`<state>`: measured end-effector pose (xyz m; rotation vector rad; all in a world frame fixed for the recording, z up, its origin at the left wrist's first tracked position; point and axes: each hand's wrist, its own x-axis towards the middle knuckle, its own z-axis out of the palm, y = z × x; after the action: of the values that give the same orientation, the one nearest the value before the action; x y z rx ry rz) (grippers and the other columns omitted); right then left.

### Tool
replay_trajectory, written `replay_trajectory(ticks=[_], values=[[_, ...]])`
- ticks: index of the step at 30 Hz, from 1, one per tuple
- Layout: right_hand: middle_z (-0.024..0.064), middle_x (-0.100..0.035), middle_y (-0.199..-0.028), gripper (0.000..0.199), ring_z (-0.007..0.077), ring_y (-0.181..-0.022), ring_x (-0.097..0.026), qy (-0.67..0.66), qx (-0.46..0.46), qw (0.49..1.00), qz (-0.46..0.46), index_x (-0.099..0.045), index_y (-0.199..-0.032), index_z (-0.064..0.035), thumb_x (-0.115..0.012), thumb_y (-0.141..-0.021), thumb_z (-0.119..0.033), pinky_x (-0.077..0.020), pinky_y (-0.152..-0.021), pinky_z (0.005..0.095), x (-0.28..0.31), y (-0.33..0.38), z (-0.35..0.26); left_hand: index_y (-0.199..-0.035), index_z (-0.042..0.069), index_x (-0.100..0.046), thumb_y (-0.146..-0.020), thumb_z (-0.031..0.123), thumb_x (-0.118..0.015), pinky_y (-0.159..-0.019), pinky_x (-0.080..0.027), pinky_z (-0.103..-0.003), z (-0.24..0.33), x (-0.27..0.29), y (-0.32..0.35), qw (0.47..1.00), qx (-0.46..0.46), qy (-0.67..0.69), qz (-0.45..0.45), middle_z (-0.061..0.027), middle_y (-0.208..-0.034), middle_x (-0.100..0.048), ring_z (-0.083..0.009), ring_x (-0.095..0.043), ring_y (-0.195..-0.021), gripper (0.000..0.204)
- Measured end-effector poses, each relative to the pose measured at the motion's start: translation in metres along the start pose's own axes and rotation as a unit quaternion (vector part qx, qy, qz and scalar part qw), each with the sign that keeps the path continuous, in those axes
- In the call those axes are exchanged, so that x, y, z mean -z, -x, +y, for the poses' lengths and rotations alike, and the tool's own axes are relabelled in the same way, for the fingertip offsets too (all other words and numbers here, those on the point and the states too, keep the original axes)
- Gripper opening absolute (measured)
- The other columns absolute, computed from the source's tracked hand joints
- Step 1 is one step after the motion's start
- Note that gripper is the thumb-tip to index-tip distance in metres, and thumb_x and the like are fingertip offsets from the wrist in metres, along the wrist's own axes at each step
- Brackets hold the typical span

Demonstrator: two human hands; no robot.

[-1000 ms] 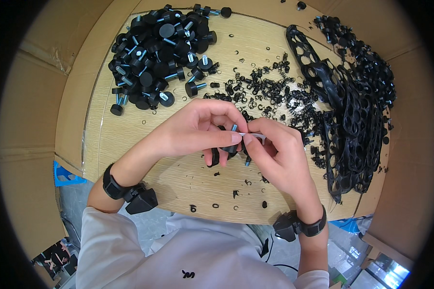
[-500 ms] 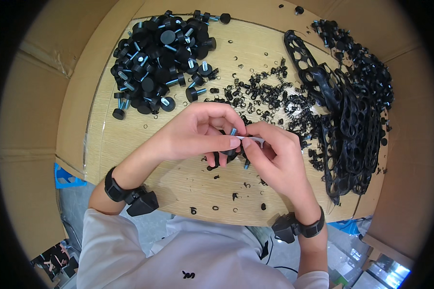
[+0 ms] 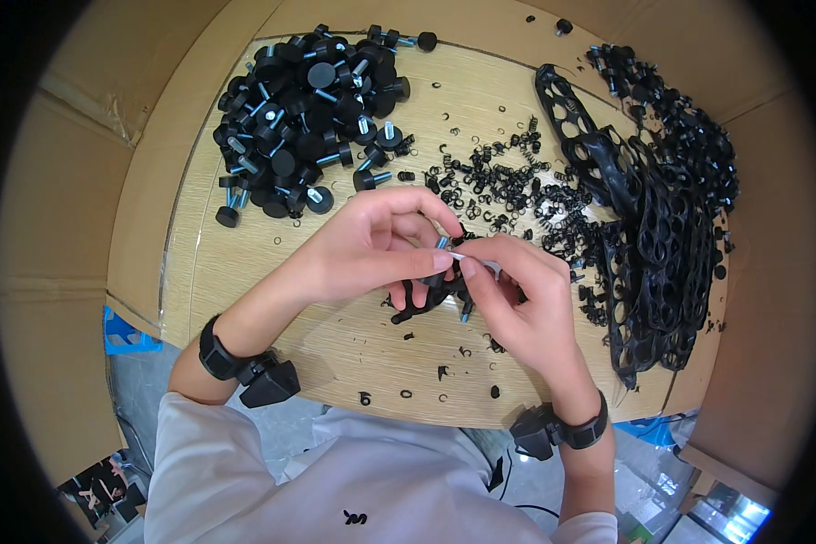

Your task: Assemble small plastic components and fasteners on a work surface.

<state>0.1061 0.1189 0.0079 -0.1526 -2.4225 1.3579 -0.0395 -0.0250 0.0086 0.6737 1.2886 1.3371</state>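
Working at a remove, I had the left hand pinching a black knob between thumb and fingers, its metal stud pointing up and away. My right hand gripped a thin white tool between thumb and forefinger, its near end close against the left thumb; whether it touched the knob I could not tell. Below the 2 hands, a black strip dangled by the left fingertips, and 1 more stud showed under the right thumb. Beyond the left hand lay a heap of studded knobs; beyond the right, small black rings littered the bench, with perforated black sheets farther right. I judged the step in hand to be fine trimming around the knob. The next move, I reckoned, called for a firm left pinch and a small, careful right stroke, clear of the left thumb.
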Motion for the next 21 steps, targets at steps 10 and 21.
replay_trajectory(ticks=[10, 21], values=[[0.0095, -0.058, -0.063, 0.012, 0.016, -0.046, -0.053, 0.106, 0.087, 0.984, 0.114, -0.066, -0.089, 0.0024, -0.063, -0.078, 0.006, -0.0408, -0.044, 0.0267, -0.0005, -0.0008, 0.0025, -0.108, 0.002, -0.053, -0.087, 0.009, -0.066, -0.052, -0.053, -0.021, 0.0001, -0.001, 0.0012, 0.998, -0.041, 0.046, 0.026, -0.0108, -0.083, -0.068, -0.012, -0.065, -0.061, 0.025], [0.0086, -0.058, -0.061, 0.016, 0.0172, -0.046, -0.055, 0.063, 0.154, 0.984, 0.071, -0.066, -0.089, 0.0016, -0.066, -0.074, 0.007, -0.0421, -0.043, 0.0278, 0.0018, 0.0, -0.0023, -0.108, 0.001, -0.053, -0.084, 0.005, -0.07, -0.052, -0.052, -0.021, 0.0003, -0.0045, 0.0044, 0.995, -0.064, 0.063, 0.037, -0.011, -0.084, -0.068, -0.0114, -0.065, -0.061, 0.03]])
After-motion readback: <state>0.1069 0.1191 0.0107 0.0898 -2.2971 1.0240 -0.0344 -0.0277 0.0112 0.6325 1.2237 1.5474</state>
